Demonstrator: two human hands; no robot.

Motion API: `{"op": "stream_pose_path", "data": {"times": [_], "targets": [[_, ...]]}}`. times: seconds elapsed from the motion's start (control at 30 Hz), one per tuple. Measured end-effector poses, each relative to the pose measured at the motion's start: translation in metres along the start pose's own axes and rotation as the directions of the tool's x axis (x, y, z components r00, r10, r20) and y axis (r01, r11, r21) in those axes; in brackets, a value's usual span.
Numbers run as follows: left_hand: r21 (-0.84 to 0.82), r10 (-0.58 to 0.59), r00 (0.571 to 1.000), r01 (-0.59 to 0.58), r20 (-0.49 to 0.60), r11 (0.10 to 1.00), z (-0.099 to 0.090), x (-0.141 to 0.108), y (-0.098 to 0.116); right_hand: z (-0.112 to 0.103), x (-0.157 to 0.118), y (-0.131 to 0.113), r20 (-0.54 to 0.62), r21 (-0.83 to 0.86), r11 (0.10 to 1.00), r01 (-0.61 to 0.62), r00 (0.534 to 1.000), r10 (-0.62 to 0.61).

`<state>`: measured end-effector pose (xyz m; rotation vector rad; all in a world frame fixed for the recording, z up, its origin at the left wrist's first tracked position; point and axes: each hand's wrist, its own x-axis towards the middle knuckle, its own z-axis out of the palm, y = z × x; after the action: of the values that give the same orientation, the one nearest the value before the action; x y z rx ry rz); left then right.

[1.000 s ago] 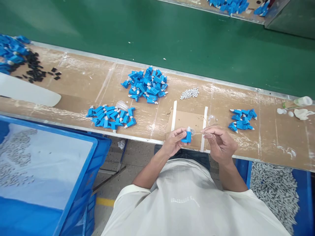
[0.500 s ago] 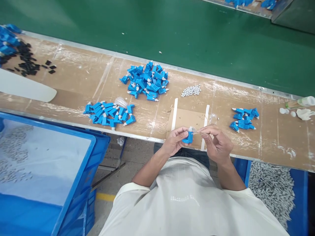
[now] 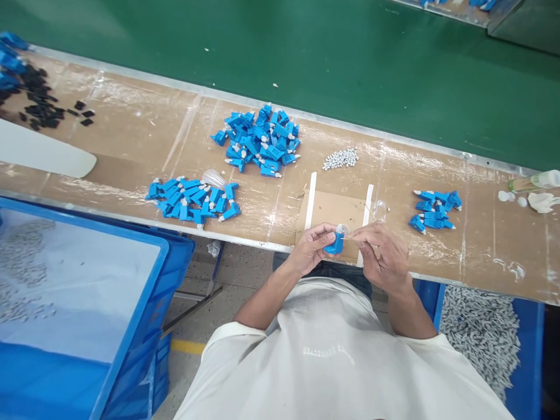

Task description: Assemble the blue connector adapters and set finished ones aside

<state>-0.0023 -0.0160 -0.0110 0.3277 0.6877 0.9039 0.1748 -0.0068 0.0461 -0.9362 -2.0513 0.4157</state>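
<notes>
Near the front edge of the bench, my left hand (image 3: 311,249) is closed around a small blue plastic housing (image 3: 334,245). Against the housing's top shows a clear round piece (image 3: 343,228); whether it is attached or held there I cannot tell. My right hand (image 3: 385,255) pinches a thin wooden stick (image 3: 349,238), its tip at the right side of the housing. Beneath both hands lies a cardboard sheet (image 3: 336,204) with white tape strips along its sides. Beyond it is a small pile of grey-white pieces (image 3: 340,158).
Blue housings lie in a large heap (image 3: 262,143), a left group (image 3: 192,200) and a right group (image 3: 434,211). Black pieces (image 3: 41,102) are far left, a bottle of sticks (image 3: 534,182) far right. Blue bins (image 3: 164,256) stand below the bench, beside a green surface (image 3: 306,64) behind.
My right hand has shifted slightly left and turned, with the stick still at the blue housing. My left hand holds the housing in nearly the same place. The view has tilted a little.
</notes>
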Motion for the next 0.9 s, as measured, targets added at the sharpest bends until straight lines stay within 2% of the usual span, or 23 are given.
{"op": "stream_pose_path", "data": {"times": [0.23, 0.37, 0.47, 0.57, 0.63, 0.7, 0.77, 0.9], "targets": [[-0.051, -0.004, 1.000, 0.005, 0.013, 0.999, -0.003, 0.002, -0.003, -0.002, 0.003, -0.002, 0.035, -0.018, 0.999, 0.035, 0.999, -0.035], [-0.092, -0.028, 0.999, 0.031, 0.031, 0.995, -0.005, 0.002, -0.002, -0.001, 0.002, 0.001, 0.007, 0.027, 1.000, 0.012, 1.000, -0.012], [-0.143, -0.050, 0.997, 0.058, 0.057, 0.988, -0.007, 0.003, -0.001, 0.002, 0.000, 0.002, -0.097, 0.130, 0.990, -0.060, 0.993, 0.072], [-0.170, -0.072, 0.994, 0.086, 0.087, 0.982, -0.010, 0.003, 0.000, 0.004, -0.003, 0.003, -0.205, 0.243, 0.955, -0.172, 0.953, 0.224], [-0.175, -0.079, 0.993, 0.094, 0.090, 0.980, -0.012, 0.004, 0.000, 0.004, -0.005, 0.005, -0.215, 0.277, 0.926, -0.255, 0.923, 0.318], [-0.179, -0.075, 0.995, 0.086, 0.072, 0.980, -0.014, 0.004, 0.000, 0.004, -0.007, 0.010, -0.178, 0.235, 0.916, -0.326, 0.912, 0.370], [-0.190, -0.061, 0.997, 0.067, 0.039, 0.979, -0.017, 0.006, 0.003, 0.004, -0.009, 0.017, -0.106, 0.130, 0.923, -0.363, 0.920, 0.377], [-0.237, -0.026, 0.998, 0.012, -0.054, 0.972, -0.022, 0.009, 0.011, 0.010, -0.015, 0.034, 0.065, -0.030, 0.950, -0.311, 0.948, 0.313]]}}
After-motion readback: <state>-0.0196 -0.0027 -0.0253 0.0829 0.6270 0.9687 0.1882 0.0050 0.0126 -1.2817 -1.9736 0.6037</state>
